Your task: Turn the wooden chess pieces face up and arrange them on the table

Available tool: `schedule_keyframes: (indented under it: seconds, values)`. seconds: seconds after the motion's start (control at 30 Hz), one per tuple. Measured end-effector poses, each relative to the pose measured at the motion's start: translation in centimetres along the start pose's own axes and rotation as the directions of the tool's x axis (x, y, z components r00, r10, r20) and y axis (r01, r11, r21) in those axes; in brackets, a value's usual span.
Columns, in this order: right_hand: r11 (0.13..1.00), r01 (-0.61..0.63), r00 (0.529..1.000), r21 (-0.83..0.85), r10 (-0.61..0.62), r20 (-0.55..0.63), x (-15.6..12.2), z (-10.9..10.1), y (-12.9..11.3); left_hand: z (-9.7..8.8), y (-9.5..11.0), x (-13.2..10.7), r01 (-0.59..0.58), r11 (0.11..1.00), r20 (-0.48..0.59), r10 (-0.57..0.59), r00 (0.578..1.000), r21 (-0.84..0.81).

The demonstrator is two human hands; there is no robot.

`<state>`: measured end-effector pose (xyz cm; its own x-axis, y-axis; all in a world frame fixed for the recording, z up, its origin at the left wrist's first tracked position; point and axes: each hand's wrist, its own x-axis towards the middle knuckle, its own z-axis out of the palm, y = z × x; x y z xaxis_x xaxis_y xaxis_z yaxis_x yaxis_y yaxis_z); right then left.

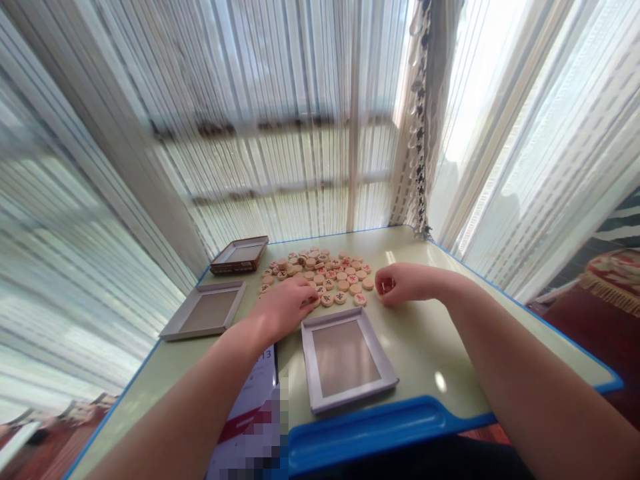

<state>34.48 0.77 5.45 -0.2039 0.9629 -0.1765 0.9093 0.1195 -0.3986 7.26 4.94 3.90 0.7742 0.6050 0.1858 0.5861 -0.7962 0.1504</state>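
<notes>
A loose heap of round wooden xiangqi pieces (341,276), some marked in red and some in black, is spread over the table. My left hand (287,303) is at the near left side of the heap, its fingers closed on a xiangqi piece (315,302) that is partly hidden. To the right of the heap, my right hand (403,283) rests with curled fingers close to the table. Whatever those fingers may hold is hidden. Just in front of the pieces lies a shallow open cardboard box tray (310,363).
Another shallow tray (173,323) lies at the left, with a brown-sided box (235,265) behind it. A phone or tablet (260,373) lies under my left forearm. The table (440,347) has a blue edge and a blue front trough (370,427). Curtains hang behind.
</notes>
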Motion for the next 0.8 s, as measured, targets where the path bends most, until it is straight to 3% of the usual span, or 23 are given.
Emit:
schedule_keyframes:
  seconds: [0.2, 0.4, 0.6, 0.8]
  values:
    - [0.995, 0.092, 0.994, 0.039, -0.089, -0.066, 0.4, 0.6, -0.9, 0.0, -0.1, 0.1, 0.004, 1.0, -0.002, -0.004, 1.0, -0.008]
    - [0.999, 0.044, 0.979, 0.031, -0.037, -0.203, 0.5, 0.3, -1.3, 0.0, -0.2, 0.1, 0.002, 1.0, 0.002, -0.002, 1.0, -0.013]
    - [1.0, 0.006, 0.989, -0.029, -0.01, -0.149, 0.7, 0.8, -1.3, -0.3, -0.1, 0.0, 0.027, 1.0, 0.024, -0.027, 0.999, -0.014]
    - [0.998, 0.015, 0.979, -0.064, -0.028, -0.2, 0.5, 0.7, -1.9, -0.6, 0.0, 0.0, 0.034, 0.997, 0.02, -0.032, 0.999, -0.065]
